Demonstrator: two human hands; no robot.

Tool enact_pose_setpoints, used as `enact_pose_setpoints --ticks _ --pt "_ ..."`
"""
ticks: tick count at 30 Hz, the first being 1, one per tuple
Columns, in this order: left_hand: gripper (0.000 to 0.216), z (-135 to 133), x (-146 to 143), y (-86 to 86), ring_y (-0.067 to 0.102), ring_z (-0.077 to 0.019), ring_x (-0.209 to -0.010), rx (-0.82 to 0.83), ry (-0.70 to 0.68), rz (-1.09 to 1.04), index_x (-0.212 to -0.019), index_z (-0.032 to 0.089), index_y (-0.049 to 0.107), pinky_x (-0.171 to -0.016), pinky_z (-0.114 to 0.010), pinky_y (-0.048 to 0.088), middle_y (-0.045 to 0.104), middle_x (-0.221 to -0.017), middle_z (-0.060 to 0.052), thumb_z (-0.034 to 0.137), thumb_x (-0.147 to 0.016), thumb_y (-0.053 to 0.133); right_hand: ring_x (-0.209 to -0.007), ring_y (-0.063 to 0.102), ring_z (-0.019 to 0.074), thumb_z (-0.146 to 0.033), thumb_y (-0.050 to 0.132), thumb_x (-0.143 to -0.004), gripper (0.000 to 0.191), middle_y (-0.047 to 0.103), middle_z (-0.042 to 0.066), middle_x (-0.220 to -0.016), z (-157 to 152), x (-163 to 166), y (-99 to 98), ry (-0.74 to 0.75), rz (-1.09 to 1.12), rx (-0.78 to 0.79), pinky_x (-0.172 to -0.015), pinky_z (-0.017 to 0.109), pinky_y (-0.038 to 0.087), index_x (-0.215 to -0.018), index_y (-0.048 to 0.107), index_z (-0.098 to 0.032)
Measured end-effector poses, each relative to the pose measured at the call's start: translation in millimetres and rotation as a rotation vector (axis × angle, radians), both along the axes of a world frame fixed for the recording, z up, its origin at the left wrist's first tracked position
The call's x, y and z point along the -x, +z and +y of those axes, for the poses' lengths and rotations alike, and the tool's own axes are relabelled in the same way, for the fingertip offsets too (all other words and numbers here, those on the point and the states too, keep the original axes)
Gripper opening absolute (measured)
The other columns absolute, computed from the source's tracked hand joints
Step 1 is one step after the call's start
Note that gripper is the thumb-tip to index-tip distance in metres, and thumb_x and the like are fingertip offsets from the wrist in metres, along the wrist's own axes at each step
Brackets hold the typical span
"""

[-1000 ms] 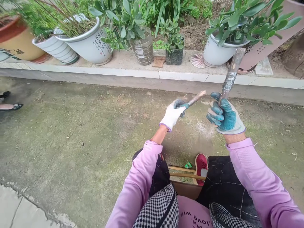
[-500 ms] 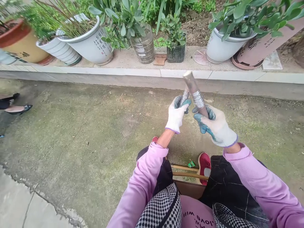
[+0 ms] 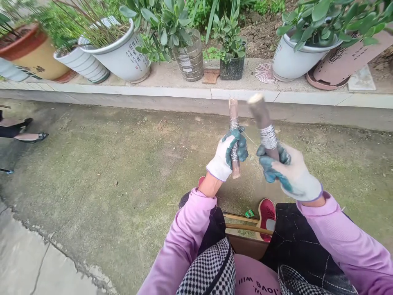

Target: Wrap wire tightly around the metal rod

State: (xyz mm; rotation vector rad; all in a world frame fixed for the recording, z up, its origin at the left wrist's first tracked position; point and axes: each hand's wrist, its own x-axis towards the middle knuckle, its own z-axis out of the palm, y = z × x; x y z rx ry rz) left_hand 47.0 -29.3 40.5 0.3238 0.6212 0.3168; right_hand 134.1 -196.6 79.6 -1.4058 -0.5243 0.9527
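Gripping a thin wire-wound stick [image 3: 233,110] in my left hand [image 3: 226,155], I had my right hand [image 3: 291,172] clamped round a thicker wire-wound stick [image 3: 260,111] just beside it.

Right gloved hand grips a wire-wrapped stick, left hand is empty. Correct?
Not quite. The left hand is not empty: its fingers are closed round a thinner stick, also wire-wrapped and held roughly upright. The right hand does grip a wire-wrapped thicker stick. The head view shows both.
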Motion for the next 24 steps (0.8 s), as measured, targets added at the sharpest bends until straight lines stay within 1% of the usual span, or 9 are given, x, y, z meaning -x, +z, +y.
enact_pose_setpoints --ticks 3,5,6,10,13,15,19,21,24 --pt "0.044 -5 6 11.4 0.039 -0.0054 -0.042 -0.073 -0.073 -0.011 -0.101 0.024 0.057 -0.041 -0.021 0.027 0.049 -0.067 0.012 0.041 -0.091 0.096 -0.042 0.029 0.0093 -0.052 0.101 -0.083 0.045 0.043 -0.010 -0.058 0 -14 9.9 -0.032 0.212 -0.148 -0.035 0.023 0.027 -0.087 0.063 -0.028" --pt "0.050 -8 8 14.9 0.040 -0.0050 -0.042 -0.119 -0.059 0.006 -0.101 0.025 0.055 -0.042 -0.021 0.029 0.051 -0.068 0.013 0.040 -0.085 0.100 -0.042 0.027 0.0088 -0.052 0.103 -0.081 0.051 0.039 -0.010 -0.056 1 -18 13.0 -0.032 0.267 -0.190 -0.033 0.022 0.025 -0.079 0.058 -0.028" --pt "0.054 -8 8 15.3 0.043 -0.0051 -0.043 -0.153 -0.040 0.014 -0.101 0.025 0.054 -0.043 -0.021 0.031 0.052 -0.069 0.013 0.039 -0.081 0.102 -0.042 0.027 0.0087 -0.052 0.103 -0.081 0.051 0.039 -0.010 -0.055 0 -18 13.6 -0.026 0.277 -0.189 -0.033 0.022 0.026 -0.079 0.059 -0.027" --pt "0.059 -6 8 10.4 0.050 -0.0058 -0.045 -0.311 0.008 -0.007 -0.106 0.025 0.057 -0.045 -0.022 0.036 0.060 -0.072 0.013 0.038 -0.072 0.104 -0.041 0.036 0.0096 -0.050 0.105 -0.080 0.042 0.046 -0.008 -0.057 -5 -6 14.6 -0.020 0.209 -0.142 -0.033 0.023 0.034 -0.084 0.072 -0.025" --pt "0.061 -3 13 6.4 0.049 -0.0067 -0.044 -0.364 -0.031 -0.044 -0.112 0.024 0.061 -0.045 -0.023 0.037 0.060 -0.070 0.012 0.047 -0.073 0.103 -0.041 0.048 0.0114 -0.042 0.107 -0.079 0.034 0.058 -0.003 -0.063 -13 3 21.1 -0.055 0.149 -0.158 -0.034 0.024 0.042 -0.085 0.079 -0.022" --pt "0.066 -3 17 5.8 0.050 -0.0077 -0.043 -0.394 -0.070 -0.079 -0.117 0.023 0.064 -0.045 -0.025 0.038 0.060 -0.069 0.011 0.053 -0.073 0.104 -0.041 0.050 0.0115 -0.036 0.107 -0.081 0.027 0.063 -0.001 -0.065 -17 5 29.9 -0.081 0.148 -0.218 -0.034 0.024 0.044 -0.087 0.085 -0.022" --pt "0.074 -5 25 9.7 0.057 -0.0109 -0.047 -0.452 -0.194 -0.123 -0.127 0.020 0.068 -0.049 -0.026 0.045 0.065 -0.071 0.007 0.063 -0.076 0.101 -0.038 0.045 0.0093 -0.030 0.108 -0.081 0.020 0.060 -0.003 -0.063 -16 1 53.4 -0.168 0.191 -0.377 -0.031 0.022 0.038 -0.086 0.089 -0.023" --pt "0.079 -7 26 12.5 0.060 -0.0119 -0.049 -0.476 -0.244 -0.135 -0.131 0.019 0.069 -0.050 -0.026 0.047 0.068 -0.075 0.005 0.067 -0.076 0.099 -0.037 0.045 0.0095 -0.027 0.108 -0.080 0.020 0.061 -0.003 -0.061 -11 -3 65.7 -0.190 0.180 -0.417 -0.031 0.022 0.035 -0.087 0.090 -0.023" --pt "0.080 -9 25 15.8 0.061 -0.0119 -0.048 -0.507 -0.270 -0.145 -0.131 0.018 0.070 -0.048 -0.025 0.047 0.070 -0.077 0.004 0.068 -0.075 0.100 -0.036 0.045 0.0093 -0.029 0.110 -0.079 0.022 0.065 -0.002 -0.059 3 -7 83.0 -0.206 0.111 -0.451 -0.031 0.023 0.034 -0.086 0.090 -0.023"
